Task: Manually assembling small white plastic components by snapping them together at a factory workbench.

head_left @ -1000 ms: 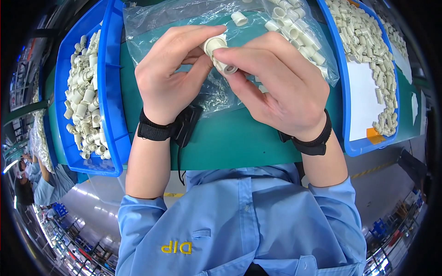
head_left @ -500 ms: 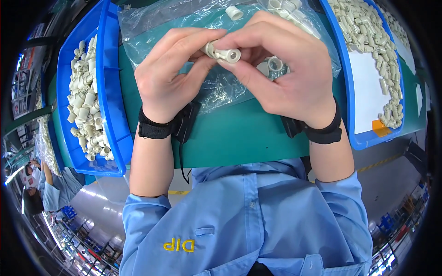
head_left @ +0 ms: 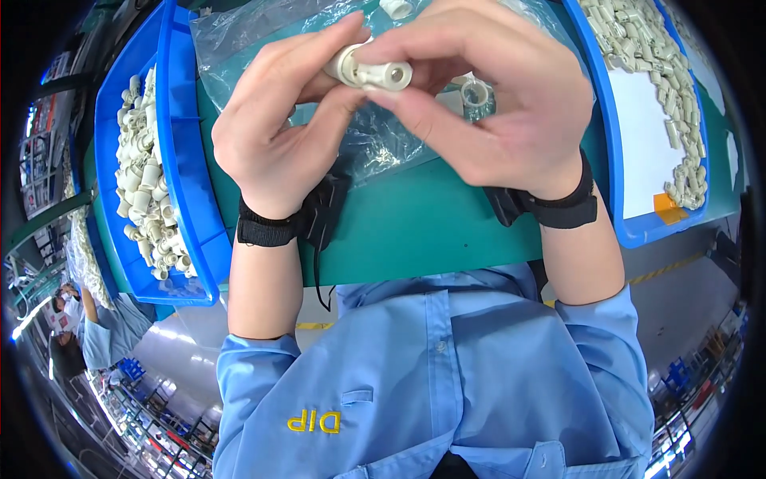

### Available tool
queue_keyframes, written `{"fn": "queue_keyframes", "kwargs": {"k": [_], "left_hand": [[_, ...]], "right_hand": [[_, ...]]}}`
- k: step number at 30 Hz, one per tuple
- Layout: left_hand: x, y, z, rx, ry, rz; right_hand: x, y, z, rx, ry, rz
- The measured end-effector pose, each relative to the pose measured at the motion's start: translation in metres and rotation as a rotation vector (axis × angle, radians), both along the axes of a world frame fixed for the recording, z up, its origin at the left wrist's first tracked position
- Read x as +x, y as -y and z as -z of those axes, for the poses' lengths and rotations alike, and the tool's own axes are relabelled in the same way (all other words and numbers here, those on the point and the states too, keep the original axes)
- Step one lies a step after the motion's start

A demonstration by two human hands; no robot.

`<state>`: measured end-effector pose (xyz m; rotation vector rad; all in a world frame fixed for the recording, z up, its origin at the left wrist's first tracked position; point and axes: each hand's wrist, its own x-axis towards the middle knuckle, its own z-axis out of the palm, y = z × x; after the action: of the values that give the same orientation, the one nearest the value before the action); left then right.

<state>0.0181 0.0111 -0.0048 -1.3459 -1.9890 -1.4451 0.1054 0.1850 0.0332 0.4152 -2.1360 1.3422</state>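
Observation:
Above the table, my left hand (head_left: 275, 132) is closed on a cream plastic sleeve (head_left: 346, 67), pinched between thumb and fingers. My right hand (head_left: 519, 112) pinches a slimmer cream plastic cylinder (head_left: 392, 77) with a round metallic-looking end facing me. The two pieces meet between my hands; fingertips hide how far one sits inside the other. Beneath my hands lies a clear plastic bag (head_left: 375, 156). A loose cream ring (head_left: 474, 94) shows below my right palm, and another short sleeve (head_left: 396, 8) is at the top edge.
At left, a blue tray (head_left: 166, 104) holds many cream plastic pieces (head_left: 148, 180). Another blue tray (head_left: 613, 172) at right has small cylinders (head_left: 666, 96) beside a white sheet (head_left: 634, 144) and orange tape (head_left: 669, 209). Green tabletop (head_left: 415, 231); a person (head_left: 116, 331) is at far left.
Both hands have come slightly closer and spread a little. The pieces have shifted slightly left and up, and the sleeve's opening shows more. The whole view has tilted a bit.

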Motion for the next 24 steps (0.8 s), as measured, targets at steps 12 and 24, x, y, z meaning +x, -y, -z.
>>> {"fn": "queue_keyframes", "kwargs": {"k": [12,24], "left_hand": [[-0.008,0.009,-0.009,-0.042,-0.128,-0.013],[-0.005,0.007,-0.01,-0.037,-0.114,-0.001]], "right_hand": [[-0.007,0.002,0.023,0.224,-0.367,0.004],[0.004,0.006,0.016,0.171,-0.226,0.027]]}}
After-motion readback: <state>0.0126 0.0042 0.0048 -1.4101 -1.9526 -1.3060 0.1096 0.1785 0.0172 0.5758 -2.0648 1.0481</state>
